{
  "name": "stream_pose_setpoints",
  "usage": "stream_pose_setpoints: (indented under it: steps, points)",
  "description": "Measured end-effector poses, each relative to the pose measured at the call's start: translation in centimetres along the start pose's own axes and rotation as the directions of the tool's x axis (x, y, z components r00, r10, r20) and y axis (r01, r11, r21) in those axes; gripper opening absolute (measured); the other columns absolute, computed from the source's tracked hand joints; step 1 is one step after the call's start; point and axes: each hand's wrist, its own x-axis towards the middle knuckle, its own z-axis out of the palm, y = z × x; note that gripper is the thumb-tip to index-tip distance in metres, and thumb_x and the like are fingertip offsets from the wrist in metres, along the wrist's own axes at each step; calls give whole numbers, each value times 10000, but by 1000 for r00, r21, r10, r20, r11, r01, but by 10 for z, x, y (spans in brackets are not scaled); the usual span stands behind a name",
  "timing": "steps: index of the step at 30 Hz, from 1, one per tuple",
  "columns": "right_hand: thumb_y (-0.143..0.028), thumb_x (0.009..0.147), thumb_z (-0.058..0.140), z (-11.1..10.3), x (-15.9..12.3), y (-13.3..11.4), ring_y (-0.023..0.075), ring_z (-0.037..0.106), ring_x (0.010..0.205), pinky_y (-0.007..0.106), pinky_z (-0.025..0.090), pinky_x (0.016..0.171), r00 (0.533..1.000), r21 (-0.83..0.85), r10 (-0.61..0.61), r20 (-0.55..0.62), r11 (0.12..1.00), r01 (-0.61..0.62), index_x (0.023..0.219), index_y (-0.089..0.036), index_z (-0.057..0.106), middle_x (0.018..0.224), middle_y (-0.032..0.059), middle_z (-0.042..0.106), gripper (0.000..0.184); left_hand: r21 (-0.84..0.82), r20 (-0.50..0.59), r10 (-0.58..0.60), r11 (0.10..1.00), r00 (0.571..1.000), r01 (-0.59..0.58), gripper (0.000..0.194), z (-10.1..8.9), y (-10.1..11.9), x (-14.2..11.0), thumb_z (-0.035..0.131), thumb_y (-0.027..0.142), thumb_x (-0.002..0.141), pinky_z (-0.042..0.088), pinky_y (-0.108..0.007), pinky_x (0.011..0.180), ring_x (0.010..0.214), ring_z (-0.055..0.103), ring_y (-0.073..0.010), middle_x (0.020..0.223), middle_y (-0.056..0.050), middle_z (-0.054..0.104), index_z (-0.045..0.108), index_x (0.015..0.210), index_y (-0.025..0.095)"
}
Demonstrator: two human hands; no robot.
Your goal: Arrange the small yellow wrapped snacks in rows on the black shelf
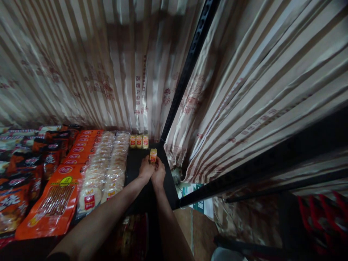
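Between my left hand (146, 169) and my right hand (159, 171), a small yellow snack packet (153, 155) with a red label stands upright. The fingers of both hands are closed round its lower part, which they partly hide. My hands are over the black shelf (136, 159), near its right end. Behind and left of them, a short row of matching yellow packets (139, 141) stands along the back edge. Left of my hands lie two rows of clear-wrapped round pale crackers or cakes (115, 163), some with red labels.
Orange snack packs (61, 195) and dark orange bags (16, 199) fill the shelf's left side. A black slotted post (187, 72) rises at the back corner. Printed curtains (108, 65) hang behind and to the right. A black bar (244, 170) crosses the right side above a tiled floor (199, 228).
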Motion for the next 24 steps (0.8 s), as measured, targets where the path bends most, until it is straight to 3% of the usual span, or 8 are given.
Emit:
stream_pose_setpoints:
  steps: [7,24]
  points:
    - [-179,767,456,7,17,0,180,601,815,312,484,804,999,-56,-22,-31,998,20,1198,-124,569,985,117,595,448,-126,18,58,990,998,-55,325,8,1,17,516,114,749,461,-246,810,908,626,-160,997,-68,681,605,1052,190]
    - [-164,765,456,25,61,7,177,579,821,300,474,782,997,-113,-70,-43,991,65,1189,-127,570,971,102,592,440,-126,47,72,990,996,-66,337,14,12,50,478,123,771,450,-250,880,980,607,-153,1057,-53,673,617,1070,194]
